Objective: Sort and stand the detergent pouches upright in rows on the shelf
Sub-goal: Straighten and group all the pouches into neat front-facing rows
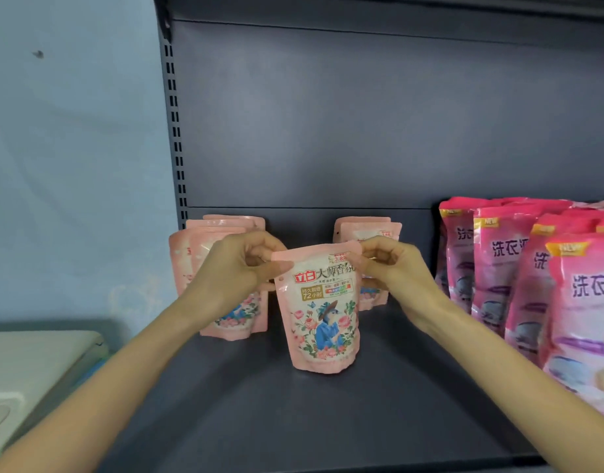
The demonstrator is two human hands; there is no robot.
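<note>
The left hand (241,264) pinches the top left corner of a pale pink pouch (322,322), and the right hand (387,264) pinches its top right corner. The pouch stands upright on the dark shelf (379,404), front and centre. Behind the left hand stands a group of matching pale pouches (225,312); two more (369,233) stand behind the right hand. Rows of bright pink pouches (519,278) fill the shelf's right side.

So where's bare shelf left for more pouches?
Bare shelf deck across the front, before the held pouch. Narrow gap between the back pale pouches and the magenta rows. Right side is crowded; left corner holds a pale stack.
</note>
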